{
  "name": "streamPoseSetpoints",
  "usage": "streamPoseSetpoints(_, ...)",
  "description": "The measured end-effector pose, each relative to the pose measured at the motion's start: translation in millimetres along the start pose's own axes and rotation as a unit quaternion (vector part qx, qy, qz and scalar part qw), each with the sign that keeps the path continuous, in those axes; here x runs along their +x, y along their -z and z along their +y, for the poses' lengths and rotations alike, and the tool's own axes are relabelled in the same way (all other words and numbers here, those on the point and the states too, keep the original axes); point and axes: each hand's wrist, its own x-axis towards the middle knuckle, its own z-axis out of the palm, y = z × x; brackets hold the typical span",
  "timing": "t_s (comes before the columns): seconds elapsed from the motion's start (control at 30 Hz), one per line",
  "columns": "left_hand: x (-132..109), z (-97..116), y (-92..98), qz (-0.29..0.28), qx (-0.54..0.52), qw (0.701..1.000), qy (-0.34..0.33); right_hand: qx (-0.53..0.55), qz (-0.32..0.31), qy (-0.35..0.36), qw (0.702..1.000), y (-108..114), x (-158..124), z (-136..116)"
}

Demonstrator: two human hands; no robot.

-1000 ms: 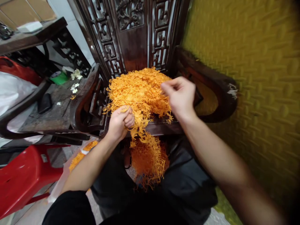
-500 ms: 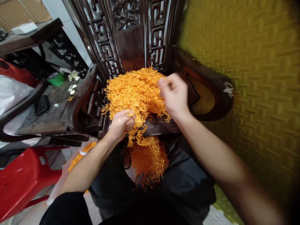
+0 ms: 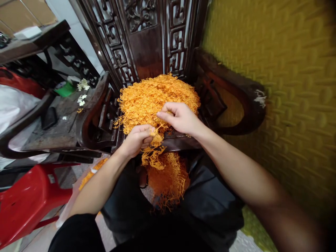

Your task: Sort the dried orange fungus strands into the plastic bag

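A heap of small orange, spidery plastic-looking pieces covers the seat of a dark carved wooden chair. In front of it, my left hand is closed around a bunch of orange pieces, which dangles past the seat's front edge. My right hand is curled in a pinch just right of the left, over the heap's near side. A thin orange bit shows by its fingers; what exactly they hold is hidden. Below, a tangle of branching orange strands hangs or lies between the knees.
At left stand a red plastic stool and another wooden chair with a green tape roll, a dark flat object and white flower-like bits. A bag with orange pieces lies near my left forearm. A yellow textured surface bounds the right.
My right hand has come left and down from the heap's right side, close to my left hand. The bunch hanging from the left hand has shifted slightly.
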Motion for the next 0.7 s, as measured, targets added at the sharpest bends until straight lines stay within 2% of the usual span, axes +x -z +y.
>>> streamPoseSetpoints(0.07, -1, 2, 0.9, 0.008, 0.015, 1.000, -0.004, 0.014, 0.119, 0.007, 0.993, 7, 8, 11)
streamPoseSetpoints(0.13, -3, 3, 2.3, 0.015, 0.028, 0.999, -0.003, 0.041, 0.234, 0.007, 0.971, 17, 18, 26)
streamPoseSetpoints(0.2, -3, 2, 3.7, 0.020, 0.033, 0.999, 0.001, 0.058, 0.275, 0.000, 0.960, 24, 23, 38)
streamPoseSetpoints(0.3, -1, 2, 5.4, 0.037, 0.016, 0.999, -0.008, 0.053, 0.247, 0.005, 0.967, 16, 16, 38)
streamPoseSetpoints(0.37, 1, 2, 5.8, 0.060, -0.004, 0.998, -0.014, 0.013, 0.207, 0.029, 0.978, 3, 3, 25)
streamPoseSetpoints(0.43, 3, 3, 5.1, 0.080, -0.021, 0.996, -0.015, -0.039, 0.158, 0.082, 0.983, -9, -10, 7)
streamPoseSetpoints(0.57, 5, 3, 0.7, 0.079, -0.036, 0.996, -0.024, -0.132, 0.057, 0.185, 0.972, -21, -24, -16)
streamPoseSetpoints(0.7, 8, 0, -0.9, 0.071, -0.046, 0.996, -0.029, -0.234, -0.014, 0.208, 0.950, -25, -24, -19)
